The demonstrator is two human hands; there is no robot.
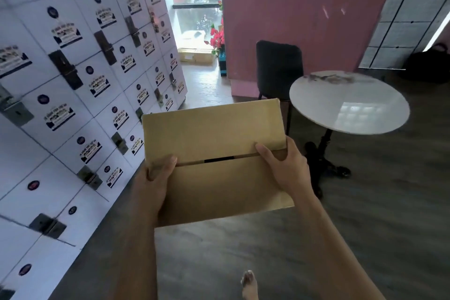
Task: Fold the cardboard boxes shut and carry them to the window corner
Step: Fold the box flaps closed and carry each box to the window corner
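A closed cardboard box (214, 165) is held in the air at frame centre, its two top flaps meeting with a narrow gap; the left hand (155, 178) grips its 9 o'clock edge, fingers curled over the top; the right hand (282, 168) grips the 3 o'clock edge, thumb along the seam; more boxes (196, 55) lie by the window at 12 o'clock; a round surface (348, 102) stands at 2 o'clock.
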